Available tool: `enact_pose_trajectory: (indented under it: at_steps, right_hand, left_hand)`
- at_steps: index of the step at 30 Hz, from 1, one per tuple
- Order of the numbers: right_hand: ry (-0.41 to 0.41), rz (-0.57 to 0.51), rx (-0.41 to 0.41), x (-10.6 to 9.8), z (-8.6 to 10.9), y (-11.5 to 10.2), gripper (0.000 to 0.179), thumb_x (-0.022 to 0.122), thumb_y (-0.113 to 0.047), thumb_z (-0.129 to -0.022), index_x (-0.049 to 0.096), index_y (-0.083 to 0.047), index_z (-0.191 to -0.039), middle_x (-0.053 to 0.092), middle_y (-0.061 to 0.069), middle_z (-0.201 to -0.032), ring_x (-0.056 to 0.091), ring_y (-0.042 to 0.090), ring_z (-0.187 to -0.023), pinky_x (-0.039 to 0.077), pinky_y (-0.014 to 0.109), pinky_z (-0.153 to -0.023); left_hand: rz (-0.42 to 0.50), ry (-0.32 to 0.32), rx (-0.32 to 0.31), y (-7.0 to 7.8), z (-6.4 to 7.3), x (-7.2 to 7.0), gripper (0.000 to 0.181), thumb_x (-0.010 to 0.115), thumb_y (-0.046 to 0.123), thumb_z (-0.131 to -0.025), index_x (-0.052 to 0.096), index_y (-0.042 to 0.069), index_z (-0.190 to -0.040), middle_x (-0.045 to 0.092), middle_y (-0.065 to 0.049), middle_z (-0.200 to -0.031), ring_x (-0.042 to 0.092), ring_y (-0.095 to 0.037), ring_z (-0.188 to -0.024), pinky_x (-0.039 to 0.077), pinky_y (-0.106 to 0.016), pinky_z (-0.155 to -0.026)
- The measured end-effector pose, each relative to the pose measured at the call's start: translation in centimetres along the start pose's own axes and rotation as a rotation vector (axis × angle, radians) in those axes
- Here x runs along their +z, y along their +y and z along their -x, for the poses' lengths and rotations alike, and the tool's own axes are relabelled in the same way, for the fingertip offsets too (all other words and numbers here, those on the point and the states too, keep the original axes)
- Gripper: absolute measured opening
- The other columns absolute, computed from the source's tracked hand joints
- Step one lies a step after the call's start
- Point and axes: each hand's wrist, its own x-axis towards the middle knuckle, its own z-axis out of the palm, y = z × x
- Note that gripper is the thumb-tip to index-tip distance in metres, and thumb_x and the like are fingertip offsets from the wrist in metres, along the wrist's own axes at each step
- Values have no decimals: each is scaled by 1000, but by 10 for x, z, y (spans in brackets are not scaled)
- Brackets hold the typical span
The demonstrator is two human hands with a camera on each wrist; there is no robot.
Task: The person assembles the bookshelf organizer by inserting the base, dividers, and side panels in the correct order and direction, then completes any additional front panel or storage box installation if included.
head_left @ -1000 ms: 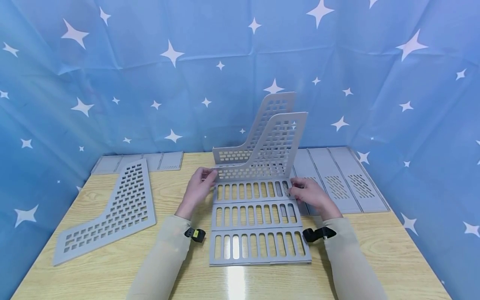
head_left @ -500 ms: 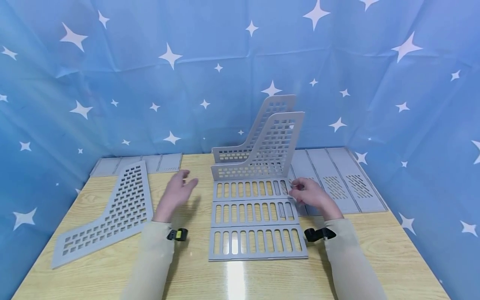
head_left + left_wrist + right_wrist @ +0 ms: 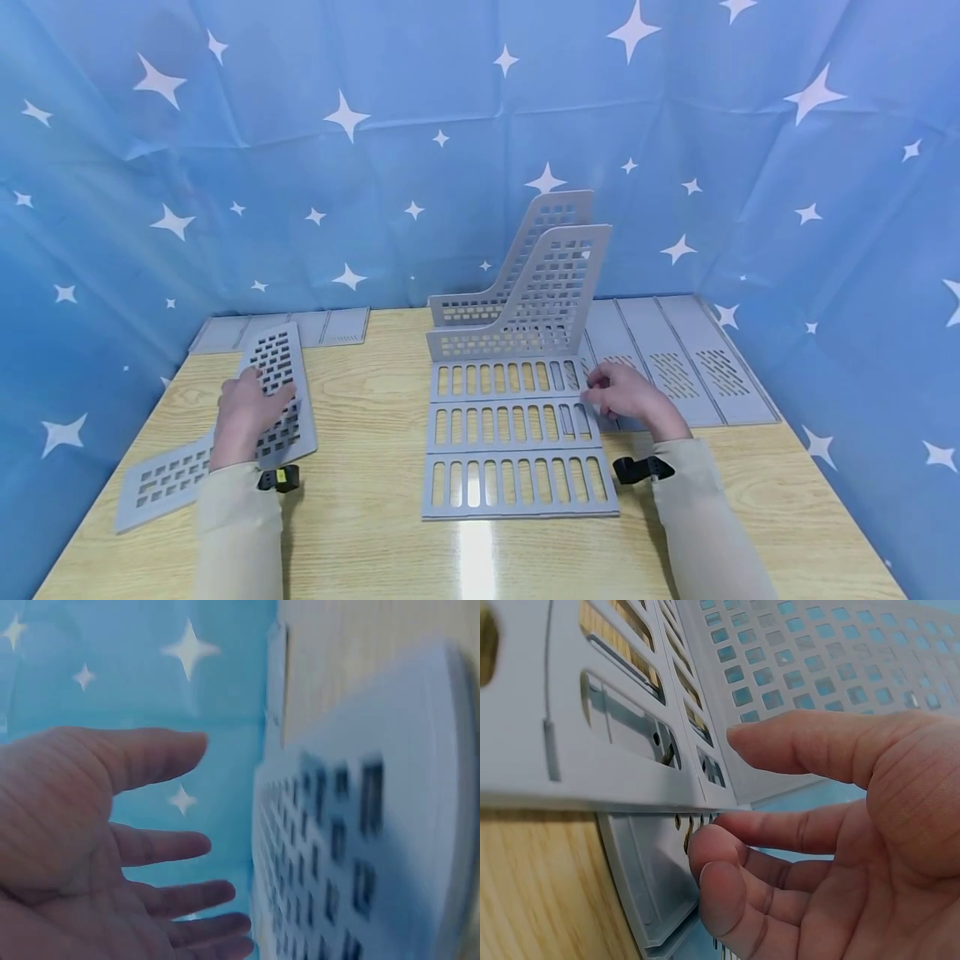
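My left hand (image 3: 246,412) hovers over a loose grey L-shaped perforated panel (image 3: 297,367) lying on the left of the table. In the left wrist view its fingers are spread and hold nothing, with the panel (image 3: 412,787) beside the fingertips. Loosely curled, my right hand (image 3: 630,396) sits at the right edge of a grey slotted base (image 3: 517,451). In the right wrist view the thumb is above the base's edge and the index fingertip is right at it, with a gap between them. Two perforated side panels stand upright on the base, a front one (image 3: 551,308) and a rear one (image 3: 536,212).
Flat grey ribbed plates (image 3: 686,333) lie at the back right, partly under the base. More flat grey plates (image 3: 345,325) lie at the back left. A blue star-patterned curtain (image 3: 420,67) encloses the wooden table (image 3: 367,500) at the back and sides.
My left hand has left the front upright panel and moved left over the loose panel. My right hand has stayed by the base's right edge, shifting slightly.
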Motion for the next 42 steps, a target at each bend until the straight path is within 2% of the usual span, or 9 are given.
enact_pose_trajectory:
  at_steps: [8,14,20,25,30,33,36,39,42]
  right_hand:
    - [0,28,1,3,0,2,35,67,-14,-97,59,9,-122,61,13,-94,57,20,-69,51,35,-62]
    - [-6,20,1,4,0,0,30,67,-15,-98,59,7,-118,60,12,-89,56,21,-68,50,35,-62]
    - [-8,10,7,4,0,-1,31,66,-15,-99,59,7,-120,59,11,-91,56,21,-70,51,35,-64]
    - [-8,11,10,4,-1,-1,32,66,-15,-99,59,7,-121,59,12,-93,57,22,-71,51,35,-64]
    - [-10,21,-1,3,-1,0,33,66,-16,-99,59,8,-121,59,13,-93,57,21,-71,52,35,-65]
    - [-7,27,-9,2,-2,0,35,66,-16,-99,58,9,-122,60,14,-95,58,21,-71,53,36,-65]
    - [-5,32,-13,2,-2,-1,36,66,-16,-99,58,10,-123,61,15,-96,59,21,-71,54,36,-65]
    - [-5,28,-11,1,-2,0,37,66,-16,-99,58,10,-124,61,15,-98,60,21,-71,54,36,-66]
    - [-6,17,-11,0,-2,0,35,65,-16,-99,58,9,-123,60,14,-96,59,21,-71,53,35,-65]
  left_hand:
    - [-77,-21,-135,-19,-3,3,108,71,48,-93,14,-19,-154,23,-53,-143,29,-67,-128,30,-74,-105]
    - [-123,30,-151,-29,-5,5,109,76,52,-88,25,-24,-148,30,-55,-138,32,-68,-123,31,-75,-100]
    - [-27,130,-134,-38,-9,7,115,86,45,-82,20,-16,-154,26,-53,-141,29,-65,-123,25,-74,-102]
    - [35,247,-49,-39,-10,9,120,93,36,-76,19,-7,-160,29,-47,-141,29,-60,-122,22,-69,-102]
    - [115,315,52,-22,-10,4,114,93,26,-77,21,1,-162,35,-38,-139,33,-51,-120,27,-63,-96]
    - [215,307,133,-8,-5,0,105,91,23,-80,27,3,-162,46,-32,-137,47,-48,-121,40,-59,-98]
    - [280,278,218,7,2,-2,92,89,19,-83,35,1,-155,55,-27,-131,60,-44,-112,50,-53,-88]
    - [292,255,291,23,8,2,80,88,16,-84,39,-1,-145,59,-25,-125,63,-40,-104,50,-47,-83]
    - [298,250,366,38,10,9,76,88,13,-84,41,0,-143,61,-23,-122,63,-39,-103,49,-47,-83]
